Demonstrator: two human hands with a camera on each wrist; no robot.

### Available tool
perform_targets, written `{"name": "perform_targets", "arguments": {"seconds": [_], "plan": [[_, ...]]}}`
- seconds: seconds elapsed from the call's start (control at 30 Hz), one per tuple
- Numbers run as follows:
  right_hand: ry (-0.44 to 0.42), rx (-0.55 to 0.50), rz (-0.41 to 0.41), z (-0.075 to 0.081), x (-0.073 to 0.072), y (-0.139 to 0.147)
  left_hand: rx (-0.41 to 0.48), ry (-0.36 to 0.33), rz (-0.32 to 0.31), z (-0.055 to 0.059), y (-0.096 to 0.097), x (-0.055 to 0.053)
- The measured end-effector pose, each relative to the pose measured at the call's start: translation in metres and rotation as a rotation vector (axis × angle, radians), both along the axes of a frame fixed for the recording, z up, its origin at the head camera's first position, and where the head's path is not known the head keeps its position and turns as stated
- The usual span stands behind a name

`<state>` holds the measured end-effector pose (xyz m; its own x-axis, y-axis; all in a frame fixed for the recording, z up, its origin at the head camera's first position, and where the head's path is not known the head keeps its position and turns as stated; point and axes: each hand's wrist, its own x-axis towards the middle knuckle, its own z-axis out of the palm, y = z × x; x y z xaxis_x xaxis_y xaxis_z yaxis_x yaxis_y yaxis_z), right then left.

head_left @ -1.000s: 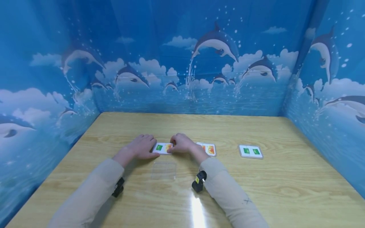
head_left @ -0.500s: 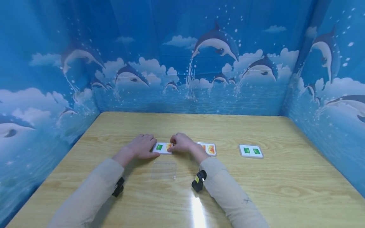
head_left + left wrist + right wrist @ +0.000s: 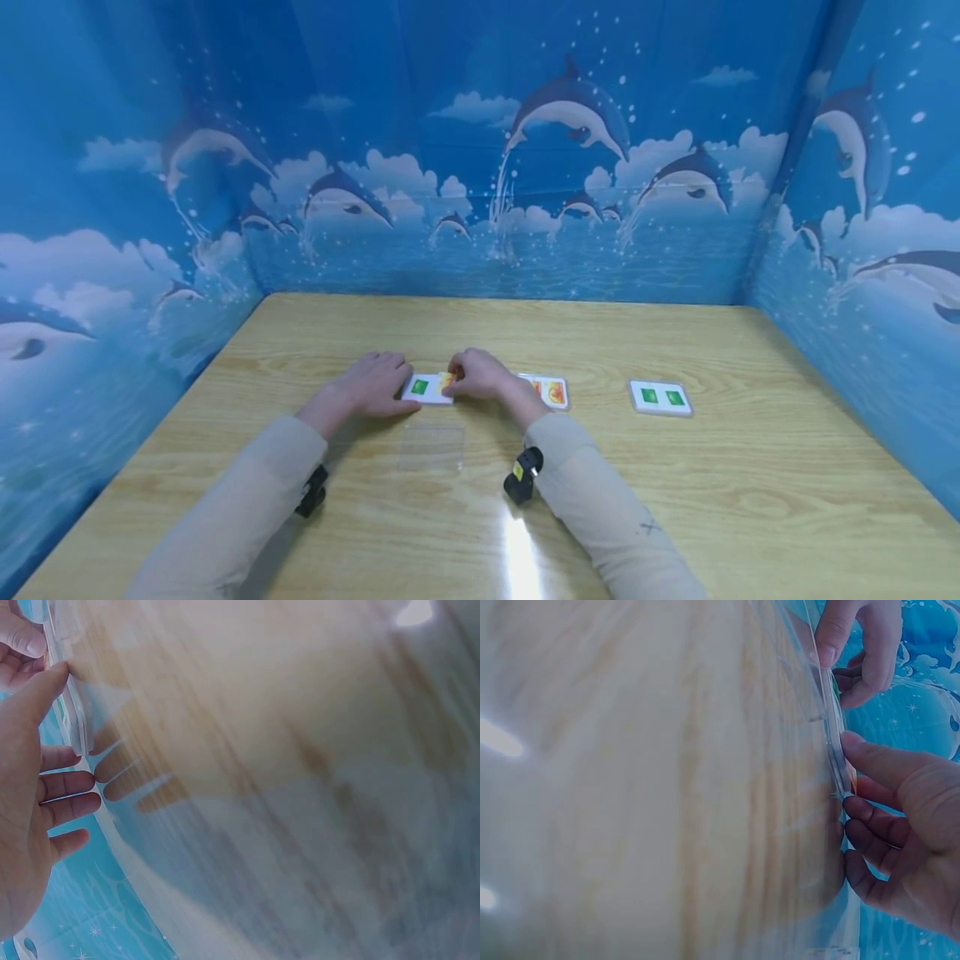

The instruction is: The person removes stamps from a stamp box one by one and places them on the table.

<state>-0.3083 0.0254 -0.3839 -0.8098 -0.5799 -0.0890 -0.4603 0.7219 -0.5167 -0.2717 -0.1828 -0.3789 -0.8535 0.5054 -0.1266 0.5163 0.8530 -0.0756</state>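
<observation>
A flat white case [image 3: 429, 399] with a green square print lies mid-table in the head view. My left hand [image 3: 375, 387] holds its left end, thumb along the near edge and fingers at the far side. At the case's right end my right hand [image 3: 480, 377] pinches a small orange-printed card [image 3: 446, 380], which sits at a slant over the white. In the right wrist view, the right thumb [image 3: 866, 754] lies at the case's near edge [image 3: 834, 727], with curled fingers below. The left wrist view shows the left thumb [image 3: 46, 688] against the same edge.
A clear plastic lid [image 3: 431, 448] lies nearer on the wooden table [image 3: 360, 533]. Partly behind my right wrist is a case with orange prints [image 3: 555, 392]. Further right lies a case with two green prints [image 3: 661, 399]. A dolphin-printed curtain [image 3: 480, 167] surrounds the table's sides and back.
The orange-printed card has shifted up and tilted under my right fingers, baring more white below it. My left hand has stayed in place on the case.
</observation>
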Motion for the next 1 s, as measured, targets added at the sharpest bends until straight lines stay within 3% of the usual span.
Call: {"name": "perform_targets", "arguments": {"seconds": [1.0], "plan": [[0.105,0.003,-0.045,0.0010,-0.0007,0.0039,0.007,0.004,-0.024,0.0023,-0.0003,0.0022]]}}
